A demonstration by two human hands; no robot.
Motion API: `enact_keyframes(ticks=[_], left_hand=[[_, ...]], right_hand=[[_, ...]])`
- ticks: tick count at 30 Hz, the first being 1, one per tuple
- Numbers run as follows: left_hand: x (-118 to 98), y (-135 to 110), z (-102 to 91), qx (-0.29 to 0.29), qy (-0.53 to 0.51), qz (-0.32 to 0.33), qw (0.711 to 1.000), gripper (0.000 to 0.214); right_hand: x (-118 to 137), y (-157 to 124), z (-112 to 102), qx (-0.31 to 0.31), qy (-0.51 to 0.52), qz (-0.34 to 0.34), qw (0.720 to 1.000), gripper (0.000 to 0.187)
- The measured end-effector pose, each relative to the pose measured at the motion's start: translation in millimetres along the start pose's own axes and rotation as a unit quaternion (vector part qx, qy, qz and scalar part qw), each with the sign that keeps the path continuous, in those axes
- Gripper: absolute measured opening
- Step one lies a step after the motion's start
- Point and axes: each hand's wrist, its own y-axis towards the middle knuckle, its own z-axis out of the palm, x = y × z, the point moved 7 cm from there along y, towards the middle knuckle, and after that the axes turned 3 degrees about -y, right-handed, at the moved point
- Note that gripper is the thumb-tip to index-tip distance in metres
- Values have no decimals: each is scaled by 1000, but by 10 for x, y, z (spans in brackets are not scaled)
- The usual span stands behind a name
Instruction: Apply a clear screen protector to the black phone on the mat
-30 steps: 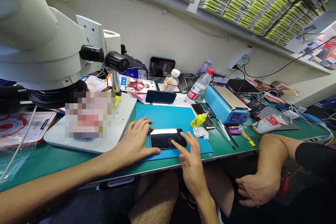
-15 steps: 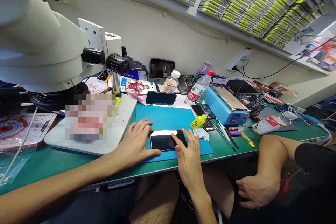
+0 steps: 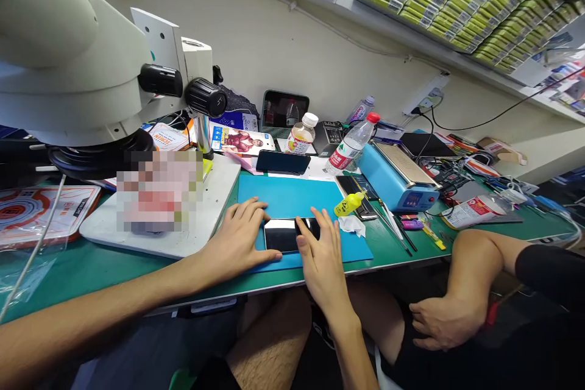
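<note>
A black smartphone (image 3: 283,235) lies flat on the blue work mat (image 3: 292,198) near the bench's front edge. My left hand (image 3: 235,242) rests on the mat at the phone's left end, fingers spread, thumb along the near edge and fingertips touching that end. My right hand (image 3: 322,256) lies flat over the phone's right half, fingers stretched out and pressing on the glass. Neither hand lifts the phone. A small yellow bottle (image 3: 348,203) and a crumpled white tissue (image 3: 351,225) lie just right of the phone.
A big white microscope (image 3: 91,67) with its white base plate (image 3: 201,219) fills the left. Behind the mat are a second phone (image 3: 282,162), two drink bottles (image 3: 350,147), a blue heating machine (image 3: 395,180) and tools. Another person's forearm (image 3: 461,280) rests at the right edge.
My right hand slid further left and forward over the phone, from fingertips on its right end to covering its right half. My left hand stayed put. The camera shifted slightly.
</note>
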Motion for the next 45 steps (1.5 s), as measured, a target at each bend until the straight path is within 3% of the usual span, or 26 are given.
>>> enact_keyframes(ticks=[8,13,17,21,26,29,37,45], left_hand=[[-42,-6,5,13,12,17,1000,62],[-152,0,-6,38,-9,69,997,68],[-194,12,-42,45,-28,83,995,56],[-230,3,-101,21,-97,81,992,51],[-233,-36,-177,-41,-194,96,975,58],[-189,-42,-190,-57,-246,91,963,63],[-277,-50,-254,-52,-235,140,961,61],[-383,-116,-315,-52,-204,196,958,65]], right_hand=[[-373,-255,-217,-57,93,77,991,35],[-513,-228,-284,-40,98,10,994,29],[-552,-152,-346,-34,75,-31,996,24],[-332,-121,-391,-57,37,-67,995,23],[301,-129,-371,-87,80,-119,986,27],[533,-137,-408,-125,103,-113,980,29],[684,-148,-532,-159,104,-142,971,30],[884,-220,-618,-177,84,-194,961,47]])
